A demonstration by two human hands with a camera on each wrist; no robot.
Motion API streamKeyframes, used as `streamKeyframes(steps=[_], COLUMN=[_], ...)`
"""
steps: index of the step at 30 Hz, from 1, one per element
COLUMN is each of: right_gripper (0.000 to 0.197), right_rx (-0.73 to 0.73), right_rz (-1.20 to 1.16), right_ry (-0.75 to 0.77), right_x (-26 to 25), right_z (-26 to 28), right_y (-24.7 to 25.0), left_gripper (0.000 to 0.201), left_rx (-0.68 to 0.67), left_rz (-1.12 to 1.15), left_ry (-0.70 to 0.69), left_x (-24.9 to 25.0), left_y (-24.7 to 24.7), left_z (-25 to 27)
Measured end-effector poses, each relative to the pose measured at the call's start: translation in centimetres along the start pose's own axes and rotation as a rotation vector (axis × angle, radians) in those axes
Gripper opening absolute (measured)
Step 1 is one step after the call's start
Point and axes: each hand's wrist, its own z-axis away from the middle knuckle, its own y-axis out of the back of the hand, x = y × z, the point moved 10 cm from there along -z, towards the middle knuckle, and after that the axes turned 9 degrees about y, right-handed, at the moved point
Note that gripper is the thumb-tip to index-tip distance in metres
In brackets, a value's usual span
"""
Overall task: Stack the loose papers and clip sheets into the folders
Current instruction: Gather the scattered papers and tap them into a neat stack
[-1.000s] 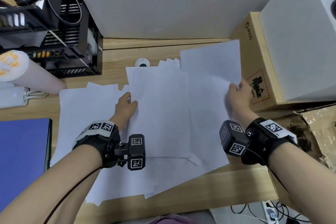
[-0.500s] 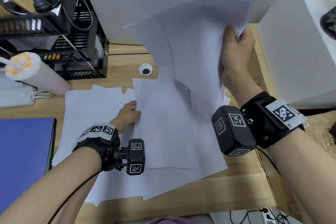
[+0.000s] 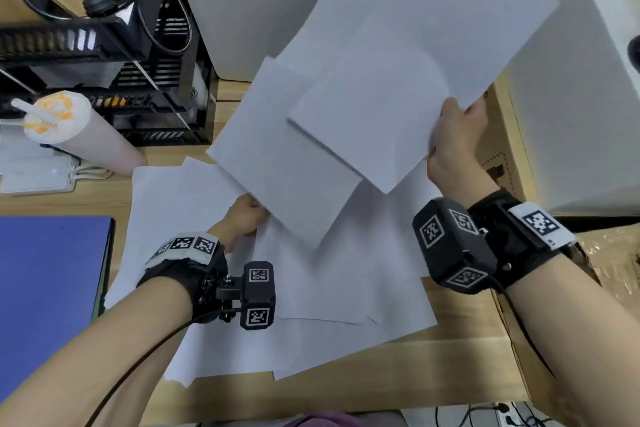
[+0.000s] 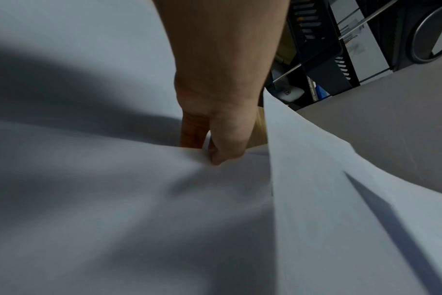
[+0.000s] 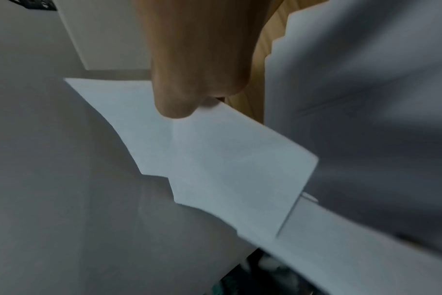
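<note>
Your right hand (image 3: pixel 456 135) grips blank lifted sheets (image 3: pixel 374 107). Your left hand (image 3: pixel 242 215) pinches papers (image 3: pixel 339 288) on the tabletop (image 3: pixel 450 367); no writing is readable.

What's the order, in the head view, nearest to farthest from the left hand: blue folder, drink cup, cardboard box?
From the left hand:
1. Blue folder, to its left on the desk.
2. Drink cup, far-left, lying tilted.
3. Cardboard box, far right, beyond the right hand.

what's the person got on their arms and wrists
Bare forearms, no sleeves. Each wrist wears a black strap with a white tag of black square codes, plus a black camera block bearing similar codes. A thin black cable trails along the left forearm.
</note>
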Motion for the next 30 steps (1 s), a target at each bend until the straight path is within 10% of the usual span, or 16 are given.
streamKeyframes(steps=[4, 11, 24, 30], right_gripper=[0.036, 0.033, 0.028, 0.017], right_rx=[-0.107, -0.105, -0.267, -0.407], right_rz=[0.204, 0.396, 0.5, 0.528], right_ry=[-0.146, -0.483, -0.471, -0.596], right_x=[6.7, 17.2, 14.8, 16.8], right_z=[1.8, 6.0, 6.5, 8.1], right_y=[1.5, 9.7, 7.2, 7.4], left_gripper=[0.043, 0.014, 0.038, 0.05], left_rx=[0.017, 0.009, 0.169, 0.277], left_rz=[-0.145, 0.152, 0.726, 0.326], left_ry=[0.09, 0.005, -0.07, -0.101], left_x=[0.8, -0.7, 2.7, 3.0], left_y=[-0.5, 0.9, 4.3, 5.0], left_z=[4.9, 0.6, 1.7, 0.0])
